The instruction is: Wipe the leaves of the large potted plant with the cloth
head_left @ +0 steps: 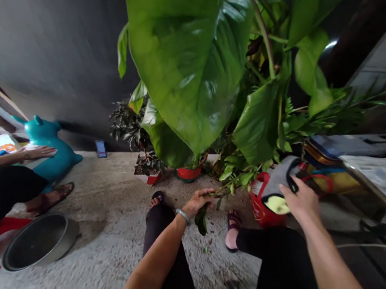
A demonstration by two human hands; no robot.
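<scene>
My left hand (pixel 195 202), with a bangle at the wrist, is closed around a thin leafy stem (pixel 224 190) low on the plants in front of me. One dark leaf (pixel 200 220) hangs down below the fingers. In my right hand (pixel 303 199) is a grey cloth item (pixel 282 174) with black edging and a pale yellow inside; its exact kind is unclear. It is tilted over a red container (pixel 263 206), partly covering it. Whether the two touch I cannot tell.
Large green leaves (pixel 191 66) rise close before me. Two pots, one red (pixel 187 173) and one white-and-red (pixel 148 175), stand by the wall. At left are a metal basin (pixel 44 246), a teal animal figure (pixel 66 152) and another person's hand (pixel 38 152). Newspaper (pixel 376 169) lies at right.
</scene>
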